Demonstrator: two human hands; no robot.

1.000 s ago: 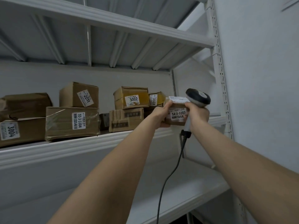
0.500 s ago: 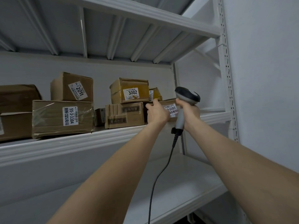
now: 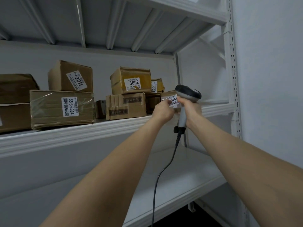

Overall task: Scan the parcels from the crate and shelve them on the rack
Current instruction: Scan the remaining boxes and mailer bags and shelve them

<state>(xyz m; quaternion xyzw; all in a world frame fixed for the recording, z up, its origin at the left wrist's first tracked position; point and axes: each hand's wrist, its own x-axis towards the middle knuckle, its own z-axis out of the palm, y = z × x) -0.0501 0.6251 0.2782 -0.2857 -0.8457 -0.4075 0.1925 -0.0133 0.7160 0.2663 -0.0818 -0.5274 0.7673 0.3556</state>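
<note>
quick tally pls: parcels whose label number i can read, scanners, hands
numbered parcels: 5 - 2011, 55-3-3304, 3002, 3003, 3203
scanner: 1
hands: 2 - left hand, right hand
total: 8

Parcel 3002 (image 3: 131, 81) sits on a flat parcel (image 3: 126, 106), left of parcel 3203 (image 3: 168, 95).
</note>
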